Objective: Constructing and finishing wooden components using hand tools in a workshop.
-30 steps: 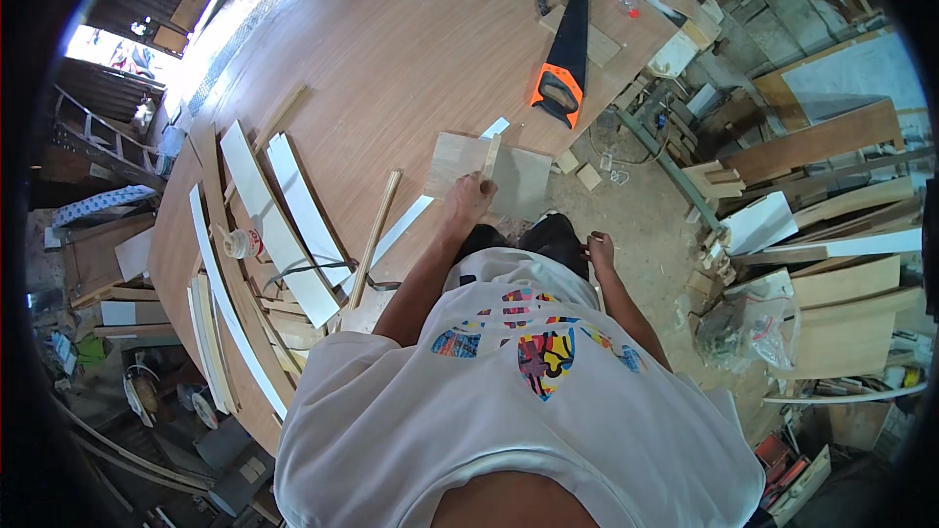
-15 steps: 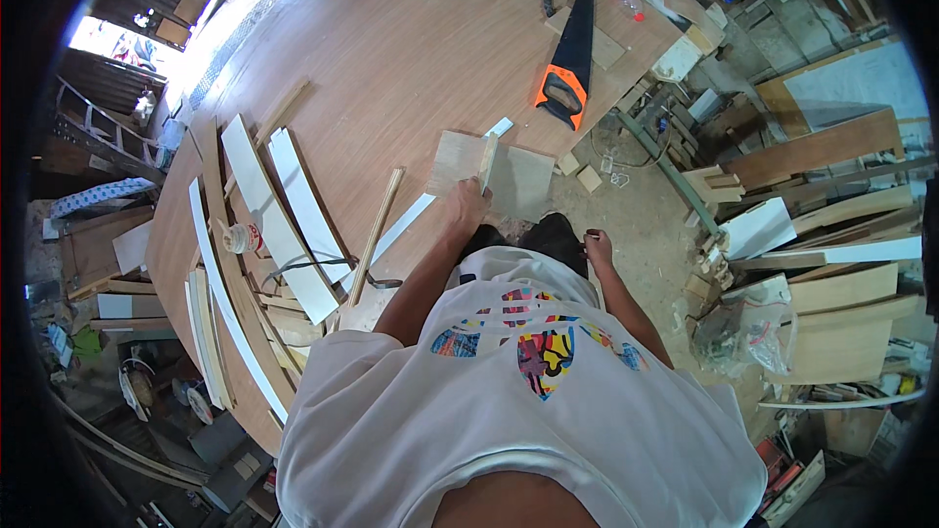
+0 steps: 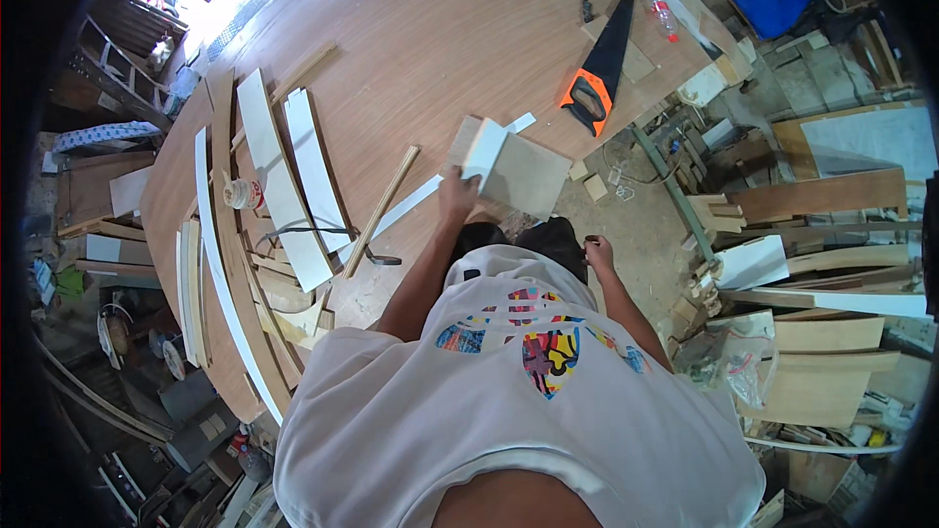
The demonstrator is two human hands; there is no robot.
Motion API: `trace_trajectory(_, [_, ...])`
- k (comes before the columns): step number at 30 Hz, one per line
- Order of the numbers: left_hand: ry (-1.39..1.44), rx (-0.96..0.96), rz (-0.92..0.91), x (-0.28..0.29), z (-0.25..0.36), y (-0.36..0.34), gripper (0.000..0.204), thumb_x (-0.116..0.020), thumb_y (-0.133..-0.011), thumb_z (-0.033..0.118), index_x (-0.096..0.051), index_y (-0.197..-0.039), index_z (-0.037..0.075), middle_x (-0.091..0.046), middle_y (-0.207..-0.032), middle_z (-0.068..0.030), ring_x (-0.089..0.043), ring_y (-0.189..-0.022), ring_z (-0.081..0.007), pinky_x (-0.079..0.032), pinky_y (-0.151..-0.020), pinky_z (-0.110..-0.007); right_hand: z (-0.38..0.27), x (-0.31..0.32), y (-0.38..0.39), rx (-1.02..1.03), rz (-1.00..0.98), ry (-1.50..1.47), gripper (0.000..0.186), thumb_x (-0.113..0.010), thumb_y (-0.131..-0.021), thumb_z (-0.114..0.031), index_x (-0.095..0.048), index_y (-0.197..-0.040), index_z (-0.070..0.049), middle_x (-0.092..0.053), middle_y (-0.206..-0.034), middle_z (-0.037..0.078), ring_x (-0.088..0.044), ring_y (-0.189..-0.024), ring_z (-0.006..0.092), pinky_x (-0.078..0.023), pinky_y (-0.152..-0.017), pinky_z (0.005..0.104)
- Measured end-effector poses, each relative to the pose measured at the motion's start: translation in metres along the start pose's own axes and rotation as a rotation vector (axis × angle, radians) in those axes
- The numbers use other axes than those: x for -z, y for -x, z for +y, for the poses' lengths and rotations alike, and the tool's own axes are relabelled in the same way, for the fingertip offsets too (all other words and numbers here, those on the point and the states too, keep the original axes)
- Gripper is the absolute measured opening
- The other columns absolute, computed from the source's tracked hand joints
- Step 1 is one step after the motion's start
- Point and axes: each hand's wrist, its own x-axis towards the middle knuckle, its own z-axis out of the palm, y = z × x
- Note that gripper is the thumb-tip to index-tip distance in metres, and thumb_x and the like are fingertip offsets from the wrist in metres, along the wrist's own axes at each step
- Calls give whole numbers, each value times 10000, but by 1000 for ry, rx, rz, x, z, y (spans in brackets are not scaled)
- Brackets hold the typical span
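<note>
My left hand (image 3: pixel 458 194) is closed on the near end of a short wood block (image 3: pixel 485 151) with a white face. Under the block lies a flat beige board (image 3: pixel 533 179) at the table's near edge. A long white strip (image 3: pixel 416 203) runs beneath the board and shows on both sides of it. Beside my dark trousers, away from the table, hangs my right hand (image 3: pixel 599 252). Its fingers are curled, and whatever they may hold is too small to make out.
A handsaw (image 3: pixel 599 68) with an orange and black handle lies to the right on the wooden table (image 3: pixel 391 68). White and bare boards (image 3: pixel 284 181) and a jar (image 3: pixel 243 194) are at the left. Offcuts (image 3: pixel 822 332) are stacked on the right; a plastic bottle (image 3: pixel 663 15) lies far right.
The block in my left hand has tipped over, so its broad white face now shows instead of a narrow edge. The whole view has shifted slightly. My right hand stays by my side.
</note>
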Motion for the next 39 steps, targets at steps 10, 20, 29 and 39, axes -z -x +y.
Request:
trace_trajectory(10, [289,235,257,24,-101,2,415,-696,-746,221,-554,-998,-75,-635,-839,-177,-628,-736,-239,-490,-656,-326,-21,-2,0,55,-23,102,259,-551,-748,-128,-582,-982,-21,-604,-841,110,-607,-688,178,-519,-493,299])
trace_trajectory(20, [225,183,295,30,-100,16,412,-698,-735,147,-531,-1038,-77,-588,-814,-142,-582,-700,-187,-475,-636,-280,-19,13,-38,81,-120,123,310,-560,-704,-120,-569,-999,-26,-626,-781,126,-623,-619,213,-508,-502,328])
trace_trajectory(29, [-107,10,614,19,-140,18,324,-665,-762,180,-557,-978,-37,-571,-730,-93,-552,-617,-170,-463,-564,-289,-126,86,-128,214,-8,288,319,-584,-691,-151,-550,-987,-39,-610,-827,119,-619,-681,237,-518,-511,342])
trace_trajectory(39, [345,475,42,83,-147,130,286,-592,-818,255,-587,-832,-30,-601,-666,-82,-555,-572,-119,-440,-520,-238,-290,127,-234,507,188,656,667,-663,-631,-240,-387,-1187,3,-459,-1193,225,-466,-1094,367,-397,-915,403])
